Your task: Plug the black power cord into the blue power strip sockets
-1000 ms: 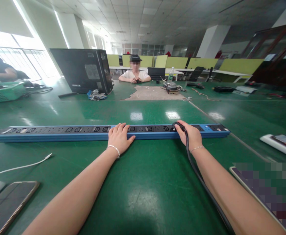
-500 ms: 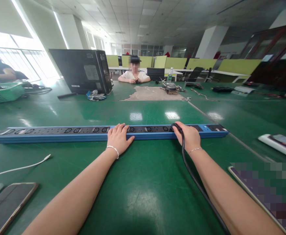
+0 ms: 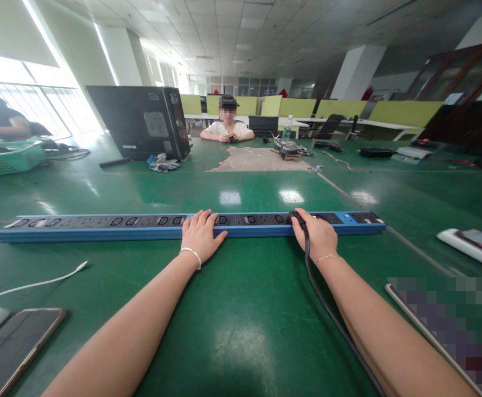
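Observation:
A long blue power strip with a row of black sockets lies across the green table. My left hand grips it near the middle, fingers over the top to the far edge and thumb along the near side. Farther right, my right hand is closed around a black plug at one of the sockets. Its black cord runs down toward me beside my right forearm. The plug's face is hidden, so I cannot tell how deep it sits.
Phones lie at the near left and near right, by a white cable. A white device sits at the right. Beyond are a black computer case, gloves, a green basket and a seated person.
Both hands keep their places on the strip and the plug. The whole view has shifted very slightly.

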A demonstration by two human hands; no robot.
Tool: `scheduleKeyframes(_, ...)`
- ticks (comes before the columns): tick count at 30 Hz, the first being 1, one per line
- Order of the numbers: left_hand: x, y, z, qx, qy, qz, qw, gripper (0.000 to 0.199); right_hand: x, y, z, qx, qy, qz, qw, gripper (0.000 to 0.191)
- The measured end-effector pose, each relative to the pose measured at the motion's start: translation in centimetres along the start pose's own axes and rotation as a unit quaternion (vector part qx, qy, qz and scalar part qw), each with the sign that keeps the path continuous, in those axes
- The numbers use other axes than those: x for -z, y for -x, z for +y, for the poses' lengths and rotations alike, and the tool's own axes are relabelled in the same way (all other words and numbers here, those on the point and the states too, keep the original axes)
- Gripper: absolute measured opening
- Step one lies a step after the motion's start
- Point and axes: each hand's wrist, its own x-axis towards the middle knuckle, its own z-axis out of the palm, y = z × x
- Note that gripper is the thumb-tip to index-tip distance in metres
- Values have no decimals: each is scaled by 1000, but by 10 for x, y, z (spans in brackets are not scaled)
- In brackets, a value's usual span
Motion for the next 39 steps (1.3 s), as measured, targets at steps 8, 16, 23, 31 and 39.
scheduleKeyframes(8,1,0,1,2,2,-7,1000,56,-1,0,-2,-35,-41,-15,998,38)
scheduleKeyframes(16,0,0,0,-6,-2,4,1000,56,-15,4,2,-21,-73,31,997,39)
scheduleKeyframes(23,0,0,0,-5,-2,3,1000,56,-27,2,4,-29,-118,51,991,38)
scheduleKeyframes(31,1,0,1,0,2,-3,1000,56,-37,3,7,-35,-129,61,989,40)
scheduleKeyframes(39,0,0,0,-5,-1,0,1000,56,-32,5,4,-51,-96,41,993,42)
